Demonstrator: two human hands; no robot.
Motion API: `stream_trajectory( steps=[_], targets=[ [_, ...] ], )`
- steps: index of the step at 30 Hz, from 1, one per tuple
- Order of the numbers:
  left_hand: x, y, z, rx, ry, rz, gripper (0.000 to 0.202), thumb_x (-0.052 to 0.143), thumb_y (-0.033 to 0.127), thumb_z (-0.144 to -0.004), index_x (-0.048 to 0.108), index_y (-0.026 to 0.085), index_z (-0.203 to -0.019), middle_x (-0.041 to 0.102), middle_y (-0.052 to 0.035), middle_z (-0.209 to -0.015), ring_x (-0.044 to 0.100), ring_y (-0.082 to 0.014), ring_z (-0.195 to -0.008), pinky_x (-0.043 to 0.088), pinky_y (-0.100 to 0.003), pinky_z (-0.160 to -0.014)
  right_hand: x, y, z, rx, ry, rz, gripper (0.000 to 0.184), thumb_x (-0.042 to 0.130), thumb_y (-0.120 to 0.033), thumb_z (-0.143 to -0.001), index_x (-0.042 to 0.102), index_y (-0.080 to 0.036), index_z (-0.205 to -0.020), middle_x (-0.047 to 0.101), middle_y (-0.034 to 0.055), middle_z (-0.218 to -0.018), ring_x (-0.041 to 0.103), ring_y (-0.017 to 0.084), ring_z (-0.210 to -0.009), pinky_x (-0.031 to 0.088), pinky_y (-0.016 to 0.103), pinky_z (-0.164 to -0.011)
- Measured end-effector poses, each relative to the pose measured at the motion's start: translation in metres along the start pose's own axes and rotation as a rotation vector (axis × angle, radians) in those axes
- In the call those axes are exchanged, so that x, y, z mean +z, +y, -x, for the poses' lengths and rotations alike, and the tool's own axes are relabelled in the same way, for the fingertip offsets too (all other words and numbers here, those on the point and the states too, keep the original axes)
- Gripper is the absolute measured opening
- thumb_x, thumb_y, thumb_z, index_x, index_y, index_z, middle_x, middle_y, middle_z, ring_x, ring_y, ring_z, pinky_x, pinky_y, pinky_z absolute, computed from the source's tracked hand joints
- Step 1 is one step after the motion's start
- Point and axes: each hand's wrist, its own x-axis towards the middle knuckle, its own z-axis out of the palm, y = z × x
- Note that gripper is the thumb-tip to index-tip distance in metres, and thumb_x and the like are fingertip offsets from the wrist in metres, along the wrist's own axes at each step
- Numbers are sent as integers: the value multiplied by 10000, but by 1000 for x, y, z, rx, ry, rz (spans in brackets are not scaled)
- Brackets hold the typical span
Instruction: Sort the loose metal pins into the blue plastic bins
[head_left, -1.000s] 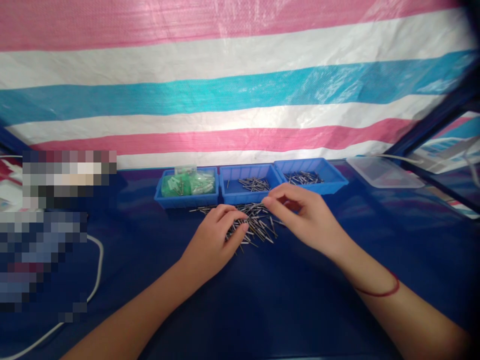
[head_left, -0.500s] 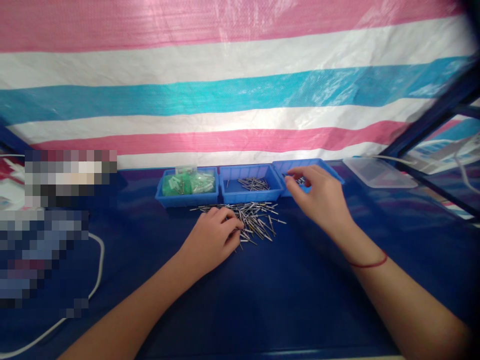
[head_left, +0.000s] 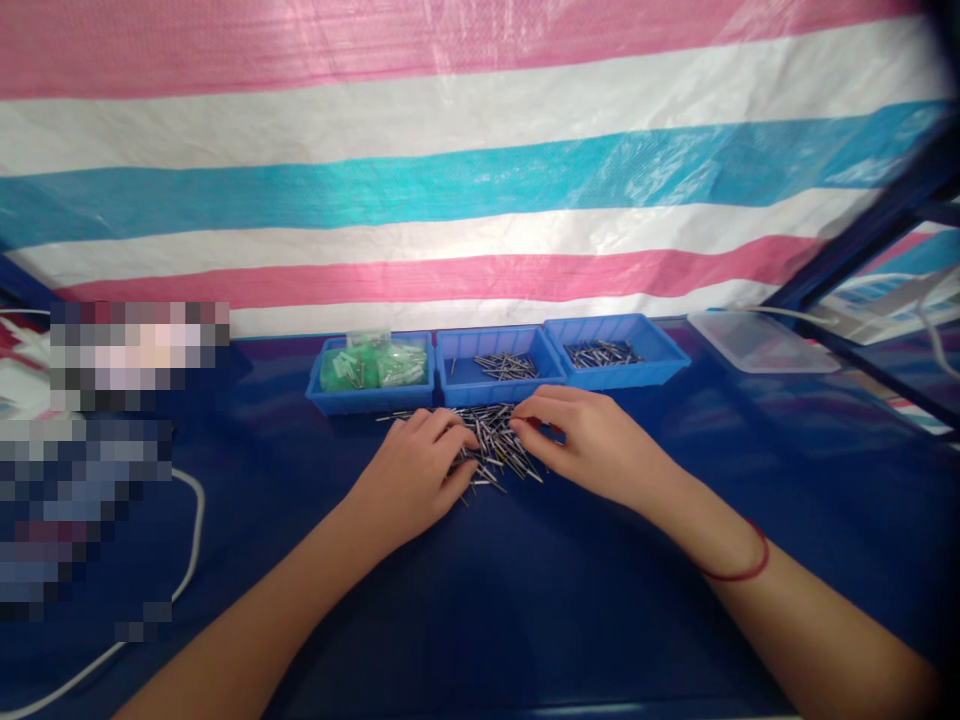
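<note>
A loose pile of thin metal blind rivets [head_left: 495, 440] lies on the dark blue table, in front of a row of blue bins. My left hand [head_left: 420, 460] rests over the pile's left side, its fingers curved and the thumb apart from the index finger. At the pile's right edge is my right hand [head_left: 592, 435], thumb and index fingertips drawn together among the rivets. Whatever may be between those tips is hidden. Behind the hands, the middle bin [head_left: 480, 393] and the right bin [head_left: 637, 377] each contain rivets.
The left bin [head_left: 367, 400] holds green and clear plastic bags. A clear plastic lid [head_left: 761, 345] lies at the back right. A white cable [head_left: 196, 540] curves across the table's left side. Behind stands a striped plastic sheet [head_left: 480, 190].
My right hand has moved from the right bin leftward and nearer, down to the pile; the rivets in that bin now show. My left hand stays over the pile, nearly unmoved.
</note>
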Motion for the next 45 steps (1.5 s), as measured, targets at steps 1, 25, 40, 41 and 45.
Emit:
stream_trajectory(
  steps=[1,25,40,41,45],
  targets=[
    [-2,-1,0,-4,0,0,167,503,265,-893,597,182,-1004,583,-60,-1056,508,-216,-933,401,-358,-809,0,-1,0,1,-7,4,202,483,-254,-897,657,-179,-826,632,33,-782,575,157,-728,399,276,-665],
    [-5,14,-1,-311,250,648,181,389,308,-950,515,180,-966,568,11,-776,532,-131,-689,405,-243,-661,28,-22,-1,179,74,-691,152,569,-291,-854,663,-176,-821,629,23,-756,529,132,-665,410,264,-604],
    [4,19,1,-226,196,613,171,427,305,-945,552,192,-974,618,-15,-890,569,-141,-776,445,-265,-721,23,-26,1,338,173,-932,233,659,-402,-774,648,-173,-815,641,33,-772,544,140,-652,430,271,-575],
    [5,19,1,-240,191,621,160,440,307,-940,547,192,-971,617,-10,-876,569,-137,-760,445,-261,-706,24,-26,1,342,176,-941,223,657,-391,-778,646,-171,-813,639,31,-767,539,136,-647,425,268,-570],
    [6,20,0,-279,181,640,137,486,314,-919,538,192,-955,603,3,-847,558,-125,-721,437,-251,-668,24,-26,1,319,156,-956,176,639,-342,-798,653,-169,-830,627,27,-767,503,117,-612,394,258,-543]
  ],
)
